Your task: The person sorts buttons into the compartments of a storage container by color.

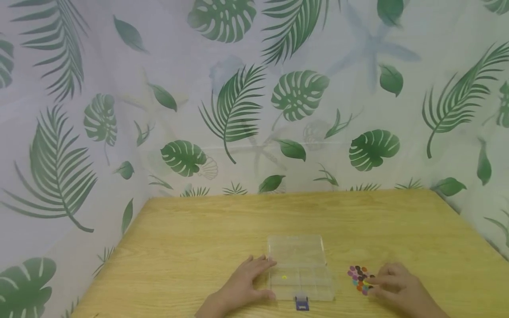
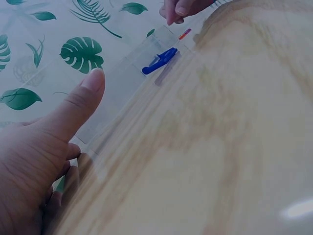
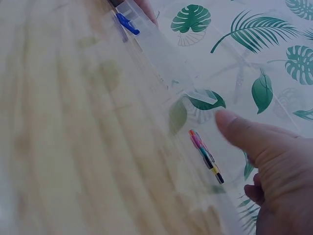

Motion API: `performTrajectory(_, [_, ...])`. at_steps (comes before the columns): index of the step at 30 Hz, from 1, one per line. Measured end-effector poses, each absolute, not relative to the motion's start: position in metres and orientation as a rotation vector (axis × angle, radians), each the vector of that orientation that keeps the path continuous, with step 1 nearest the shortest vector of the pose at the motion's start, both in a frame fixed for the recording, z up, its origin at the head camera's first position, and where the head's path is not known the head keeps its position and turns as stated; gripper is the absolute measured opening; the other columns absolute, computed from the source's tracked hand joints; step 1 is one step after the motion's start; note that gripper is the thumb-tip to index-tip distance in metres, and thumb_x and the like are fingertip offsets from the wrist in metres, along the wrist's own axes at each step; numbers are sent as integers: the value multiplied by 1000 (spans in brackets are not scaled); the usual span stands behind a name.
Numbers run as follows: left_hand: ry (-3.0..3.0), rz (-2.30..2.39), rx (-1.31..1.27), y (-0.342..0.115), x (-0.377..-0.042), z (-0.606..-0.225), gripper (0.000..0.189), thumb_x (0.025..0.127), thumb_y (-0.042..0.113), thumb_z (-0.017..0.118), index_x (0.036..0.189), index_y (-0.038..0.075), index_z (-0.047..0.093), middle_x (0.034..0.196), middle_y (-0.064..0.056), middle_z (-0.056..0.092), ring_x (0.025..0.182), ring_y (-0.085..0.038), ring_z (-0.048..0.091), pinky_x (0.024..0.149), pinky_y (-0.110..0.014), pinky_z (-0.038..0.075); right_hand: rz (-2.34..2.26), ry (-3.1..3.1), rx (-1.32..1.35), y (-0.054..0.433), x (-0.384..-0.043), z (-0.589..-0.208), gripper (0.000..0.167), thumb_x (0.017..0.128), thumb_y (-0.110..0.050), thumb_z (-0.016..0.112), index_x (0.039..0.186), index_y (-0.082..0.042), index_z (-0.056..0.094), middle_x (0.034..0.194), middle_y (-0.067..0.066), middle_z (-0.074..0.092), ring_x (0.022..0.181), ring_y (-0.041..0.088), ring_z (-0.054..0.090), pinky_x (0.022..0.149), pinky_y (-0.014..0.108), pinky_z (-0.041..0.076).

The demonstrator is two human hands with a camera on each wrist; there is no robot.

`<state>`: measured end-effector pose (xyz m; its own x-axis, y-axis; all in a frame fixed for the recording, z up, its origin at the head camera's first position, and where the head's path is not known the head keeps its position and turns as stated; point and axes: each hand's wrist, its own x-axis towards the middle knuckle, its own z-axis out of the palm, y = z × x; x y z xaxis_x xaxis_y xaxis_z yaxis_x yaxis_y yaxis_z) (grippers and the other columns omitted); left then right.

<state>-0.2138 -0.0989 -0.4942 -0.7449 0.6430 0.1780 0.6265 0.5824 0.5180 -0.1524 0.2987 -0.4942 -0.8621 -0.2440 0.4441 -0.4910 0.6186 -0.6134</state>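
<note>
A clear plastic divided box [image 1: 312, 289] lies on the table with its lid [image 1: 295, 249] raised at the back and a blue latch [image 1: 302, 304] in front. One small yellow disc [image 1: 284, 277] sits in a left compartment. At the box's left side rests my left hand [image 1: 244, 282], thumb and fingers spread along the edge. To the right, small colourful round discs [image 1: 358, 274] lie in a flat cluster. My right hand [image 1: 399, 285] reaches to the cluster's right side, index fingertip by a yellow disc. In the right wrist view its thumb [image 3: 234, 127] extends over the discs [image 3: 205, 155].
The wooden table [image 1: 199, 234] carries the box and discs near its front. Behind it and on both sides hangs a white sheet [image 1: 246, 176] printed with green leaves. A narrow gap of tabletop separates the box from the disc cluster.
</note>
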Motion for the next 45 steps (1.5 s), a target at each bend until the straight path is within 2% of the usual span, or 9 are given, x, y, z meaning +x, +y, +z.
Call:
performTrajectory(4, [2765, 885, 1120, -98, -214, -495, 73, 80, 53, 66, 142, 22, 42, 146, -1, 44, 137, -25, 37, 113, -53, 22, 1172, -2605, 664, 304, -151, -498, 17, 80, -8, 74, 95, -15, 75, 88, -11, 49, 79, 1, 40, 56, 19, 41])
performTrajectory(8, [2767, 878, 1133, -96, -212, -495, 73, 80, 51, 67, 142, 22, 43, 146, -2, 44, 136, -26, 38, 112, -53, 23, 1346, -2686, 689, 307, -152, -499, 10, 85, -11, 69, 94, -8, 72, 92, -1, 45, 83, -6, 43, 60, 18, 46])
performTrajectory(12, [2783, 862, 1139, -96, -210, -495, 73, 80, 50, 67, 142, 21, 43, 145, -2, 45, 136, -26, 39, 112, -52, 23, 1365, -2695, 721, 308, -151, -499, 13, 87, -12, 67, 98, -7, 72, 94, -2, 45, 84, -8, 40, 60, 18, 42])
performTrajectory(14, [2788, 858, 1144, -96, -210, -494, 72, 80, 50, 67, 142, 21, 43, 145, -2, 45, 135, -26, 39, 113, -52, 23, 1217, -2622, 796, 307, -150, -501, 18, 84, -8, 70, 100, -15, 75, 92, -10, 47, 83, -1, 36, 57, 19, 37])
performTrajectory(17, [2787, 861, 1149, -96, -211, -494, 72, 80, 51, 67, 142, 21, 43, 145, -2, 46, 135, -26, 39, 113, -51, 23, 1183, -2543, 867, 306, -149, -503, 25, 80, -4, 71, 101, -18, 75, 93, -14, 46, 81, 0, 36, 56, 19, 36])
performTrajectory(19, [2779, 865, 1149, -96, -212, -495, 72, 80, 52, 66, 142, 21, 43, 145, -2, 45, 136, -26, 39, 113, -51, 23, 1202, -2515, 881, 305, -148, -503, 26, 79, -2, 72, 100, -17, 75, 92, -14, 47, 80, 0, 37, 56, 19, 39])
performTrajectory(25, [2766, 869, 1130, -95, -212, -495, 73, 80, 54, 65, 142, 22, 42, 146, -2, 44, 137, -25, 37, 113, -52, 21, 1375, -2582, 773, 307, -147, -502, 19, 84, -4, 68, 99, -13, 75, 93, -11, 45, 83, 0, 40, 63, 17, 50])
performTrajectory(35, [2780, 857, 1117, -97, -211, -493, 74, 80, 54, 65, 142, 21, 42, 145, -2, 45, 136, -26, 38, 113, -52, 23, 1060, -2411, 853, 299, -155, -515, 32, 67, 0, 80, 92, -20, 77, 86, -15, 48, 83, 0, 31, 56, 17, 34])
performTrajectory(45, [2777, 859, 1117, -98, -213, -495, 74, 80, 55, 65, 142, 22, 43, 145, -2, 45, 137, -25, 37, 113, -51, 22, 992, -2367, 824, 295, -156, -514, 29, 64, -1, 82, 83, -22, 77, 80, -17, 45, 80, -1, 32, 55, 15, 31])
